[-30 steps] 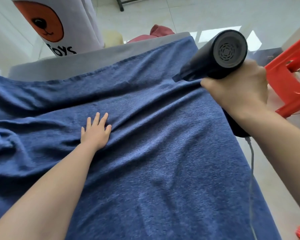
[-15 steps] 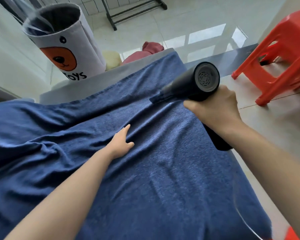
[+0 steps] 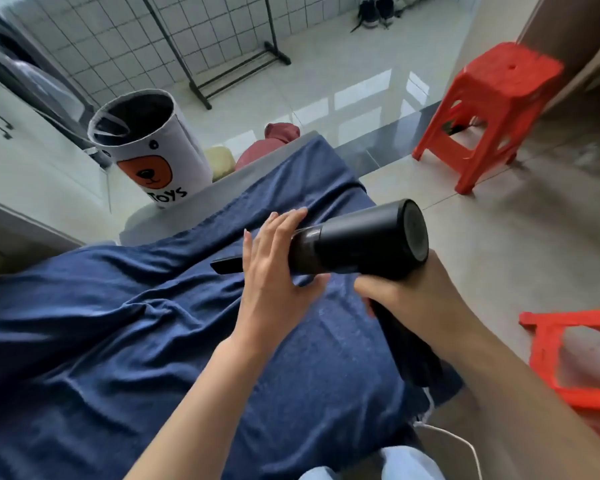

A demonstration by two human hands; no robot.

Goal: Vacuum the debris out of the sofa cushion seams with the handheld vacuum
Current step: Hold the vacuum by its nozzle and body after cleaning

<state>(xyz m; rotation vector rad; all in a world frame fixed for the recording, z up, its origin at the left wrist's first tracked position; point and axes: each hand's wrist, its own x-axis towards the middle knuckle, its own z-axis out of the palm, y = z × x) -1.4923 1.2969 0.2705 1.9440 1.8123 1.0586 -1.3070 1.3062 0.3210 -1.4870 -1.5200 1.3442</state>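
The black handheld vacuum (image 3: 361,240) hangs above the sofa cushion, which is draped in a dark blue towel (image 3: 153,341). Its narrow nozzle (image 3: 227,265) points left. My right hand (image 3: 406,296) grips the vacuum's handle from below. My left hand (image 3: 274,265) is raised off the towel with fingers spread, its palm against the front of the vacuum body where the nozzle joins. The grey sofa edge (image 3: 187,202) shows beyond the towel. No seam or debris is visible.
A white toy bin with a bear face (image 3: 146,154) stands behind the sofa. A red plastic stool (image 3: 489,109) stands on the tiled floor at right, another red stool (image 3: 582,355) lies nearer. A white cord (image 3: 465,448) trails below the vacuum.
My left hand lifted off the towel and came up to the vacuum's front. The vacuum rose away from the towel and turned more level. My view tilted up, showing more floor.
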